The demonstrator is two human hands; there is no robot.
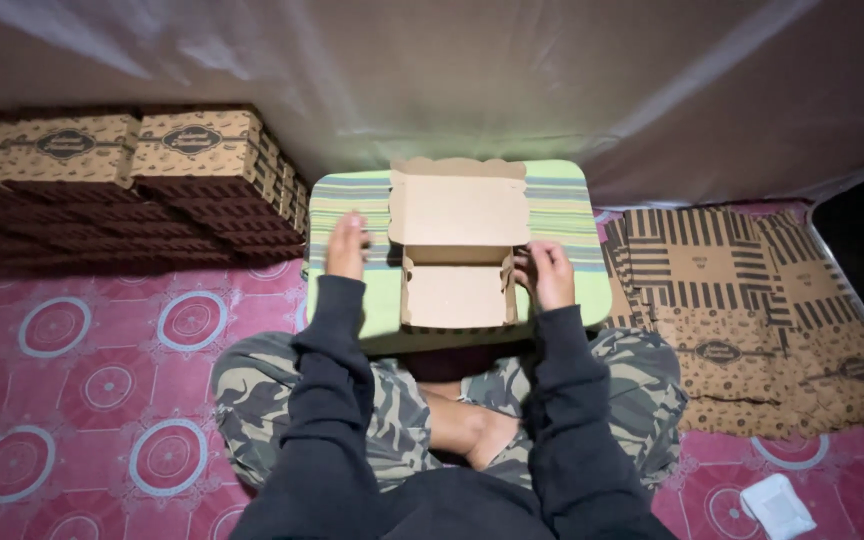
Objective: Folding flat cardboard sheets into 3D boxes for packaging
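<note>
A small brown cardboard box (457, 290) sits on a low green striped table (562, 215), its lid flap (457, 205) standing open toward the far side. My right hand (545, 272) touches the box's right wall, fingers curled on the side flap. My left hand (347, 245) rests flat on the table, a little left of the box and not touching it. Both arms wear dark sleeves. My legs in camouflage trousers are crossed under the table's near edge.
Stacks of folded printed boxes (197, 170) stand at the left against the wall. A pile of flat unfolded box blanks (742, 300) lies on the floor to the right. A small white object (777, 505) lies on the pink patterned mat (102, 380).
</note>
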